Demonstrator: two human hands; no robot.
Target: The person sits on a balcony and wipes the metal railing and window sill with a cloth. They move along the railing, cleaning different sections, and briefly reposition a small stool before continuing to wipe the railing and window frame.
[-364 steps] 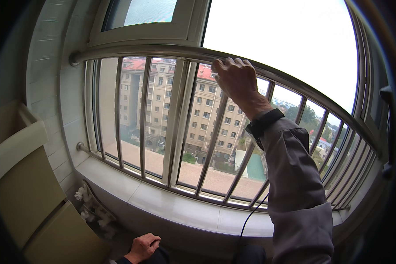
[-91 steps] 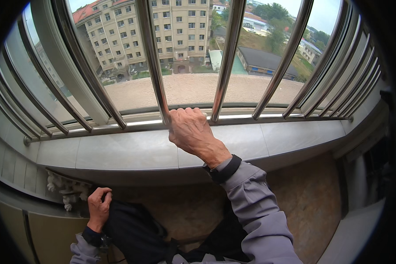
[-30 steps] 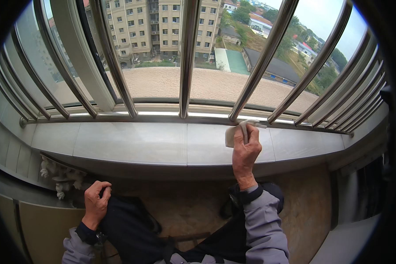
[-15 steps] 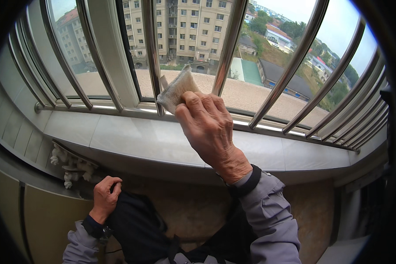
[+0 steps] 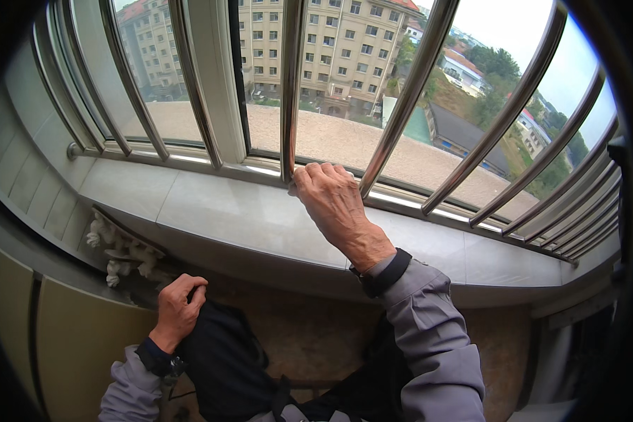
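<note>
My right hand (image 5: 334, 204) presses against the foot of a shiny metal window bar (image 5: 290, 84), fingers curled down onto the pale stone sill (image 5: 211, 211). The white cloth it held a moment ago is hidden under the palm. Grey sleeve and a dark cuff run back from that wrist. My left hand (image 5: 179, 306) rests low on my dark trouser knee (image 5: 221, 359), fingers curled, nothing in it.
Several slanted steel bars (image 5: 513, 112) guard the window, with a white frame post (image 5: 218, 84) behind them. A white carved ornament (image 5: 119, 250) sits under the sill at left. A beige panel (image 5: 77, 337) stands at lower left, grey tiles on the left wall.
My right hand has dropped from wiping higher on the bars to the base of one bar at the sill, and the cloth has gone out of sight. The left hand stays on the knee.
</note>
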